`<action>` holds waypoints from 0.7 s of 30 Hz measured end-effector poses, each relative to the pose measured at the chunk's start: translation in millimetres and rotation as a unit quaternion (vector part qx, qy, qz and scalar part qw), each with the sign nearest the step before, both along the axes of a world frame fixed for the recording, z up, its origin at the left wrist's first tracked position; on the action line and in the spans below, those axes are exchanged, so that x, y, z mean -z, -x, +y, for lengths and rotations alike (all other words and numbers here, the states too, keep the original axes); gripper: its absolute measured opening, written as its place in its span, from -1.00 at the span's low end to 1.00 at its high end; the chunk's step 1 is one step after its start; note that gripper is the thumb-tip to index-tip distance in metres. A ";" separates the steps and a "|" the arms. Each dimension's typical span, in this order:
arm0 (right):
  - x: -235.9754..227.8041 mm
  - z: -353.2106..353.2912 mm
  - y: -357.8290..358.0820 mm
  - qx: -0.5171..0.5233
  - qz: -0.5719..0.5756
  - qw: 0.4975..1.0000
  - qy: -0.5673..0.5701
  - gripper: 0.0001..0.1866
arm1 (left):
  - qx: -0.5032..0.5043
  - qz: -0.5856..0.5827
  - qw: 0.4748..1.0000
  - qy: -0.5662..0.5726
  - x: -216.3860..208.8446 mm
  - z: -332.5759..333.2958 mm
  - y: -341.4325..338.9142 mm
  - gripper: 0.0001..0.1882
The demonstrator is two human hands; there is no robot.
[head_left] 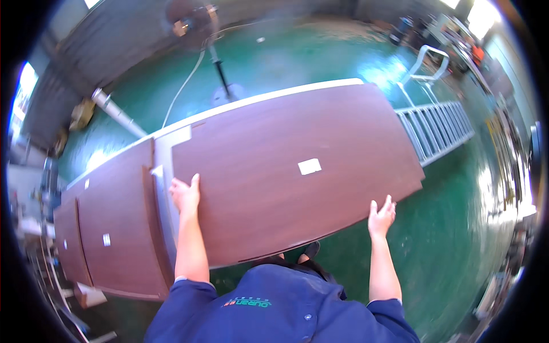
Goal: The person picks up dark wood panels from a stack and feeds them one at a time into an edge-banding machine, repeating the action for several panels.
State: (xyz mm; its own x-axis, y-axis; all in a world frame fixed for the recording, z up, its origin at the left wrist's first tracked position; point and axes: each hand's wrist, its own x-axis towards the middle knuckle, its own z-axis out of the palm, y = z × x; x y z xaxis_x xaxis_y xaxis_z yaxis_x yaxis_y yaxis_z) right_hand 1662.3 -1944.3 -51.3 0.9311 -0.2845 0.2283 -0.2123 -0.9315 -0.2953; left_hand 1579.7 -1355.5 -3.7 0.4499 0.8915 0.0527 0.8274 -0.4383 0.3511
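"Where's the big brown panel (257, 188)?"
"Lying flat on the white-topped desk (164, 151), 1 white label (309, 166) on its face."
"And the 2 hands?"
"The left hand (186, 197) straddles the panel's left edge; I can't tell if its grip is closed on it. The right hand (381, 220) is at the near edge, toward the right corner, its grip wide, fingers spread."
"Beyond that corner?"
"A metal ladder (424, 131)."

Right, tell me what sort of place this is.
Probably a workshop: large brown panels laid out at working height, a glossy green floor and, beyond, what looks like a stand fan.
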 end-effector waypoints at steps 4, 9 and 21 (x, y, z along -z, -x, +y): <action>1.8 -7.4 -5.5 0.032 0.001 0.999 -0.013 -0.28 | -0.003 0.000 0.999 0.041 -13.7 -10.0 -18.1 -0.07; -7.4 -16.2 -30.9 0.056 0.034 0.997 -0.032 -0.26 | 0.009 0.011 0.998 0.061 -8.4 -15.8 -33.1 -0.03; -3.7 -3.9 -37.6 -0.088 -0.141 0.986 0.025 -0.38 | 0.038 -0.121 0.989 -0.078 26.8 -74.6 124.4 -0.27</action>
State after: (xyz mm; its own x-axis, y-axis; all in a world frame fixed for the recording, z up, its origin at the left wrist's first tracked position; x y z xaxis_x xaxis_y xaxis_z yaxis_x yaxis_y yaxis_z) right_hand 1699.9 -1948.2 -47.6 0.8627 -0.1065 0.4943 0.0370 -0.9617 -0.2717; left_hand 1455.3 -1430.1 -30.5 0.4733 0.8275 0.3020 0.6892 -0.5613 0.4582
